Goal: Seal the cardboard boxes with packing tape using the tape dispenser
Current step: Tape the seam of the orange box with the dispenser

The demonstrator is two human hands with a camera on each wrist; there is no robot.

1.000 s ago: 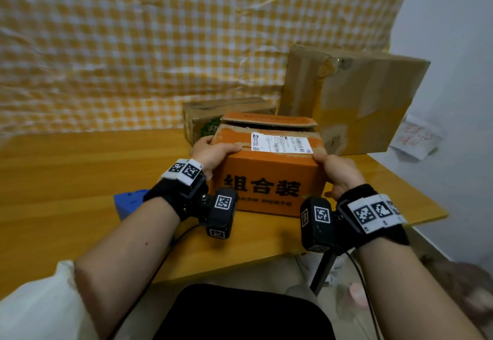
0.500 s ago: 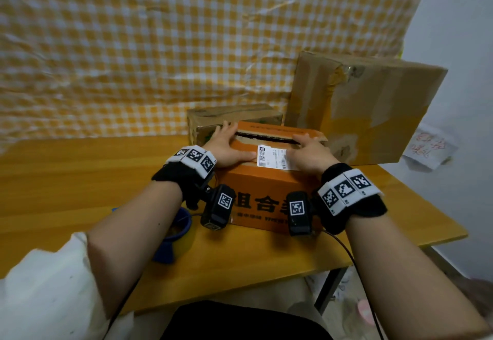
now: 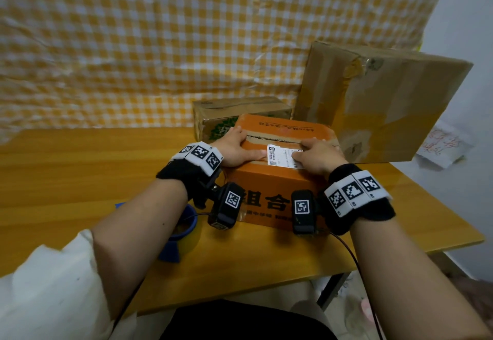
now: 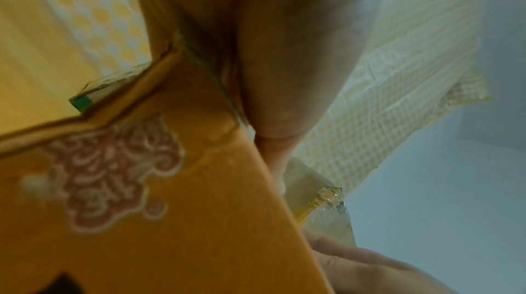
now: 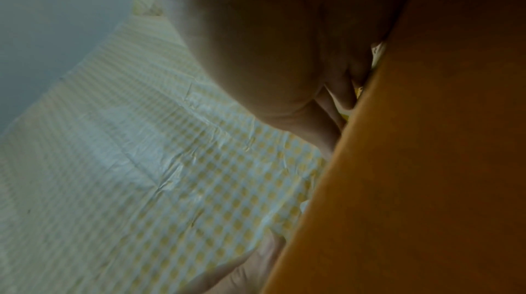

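An orange cardboard box (image 3: 272, 187) with black characters on its front stands near the table's front edge. Its two top flaps lie down, and a dark seam runs between them. My left hand (image 3: 236, 150) presses flat on the near flap at the left. My right hand (image 3: 316, 157) presses flat on the white shipping label (image 3: 280, 157) at the right. The left wrist view shows the box's orange side (image 4: 170, 209) under my palm, and the right wrist view shows the box wall (image 5: 427, 164). A blue tape dispenser (image 3: 181, 235) lies on the table, partly hidden by my left forearm.
A small brown box (image 3: 213, 118) with green print stands behind the orange one. A large brown box (image 3: 378, 105) leans at the back right. The wooden table (image 3: 66, 179) ends close on the right. A yellow checked cloth (image 3: 160, 46) hangs behind it.
My hands left the box's sides, folded the top flaps down, and now press flat on the lid. The far flap has come down fully.
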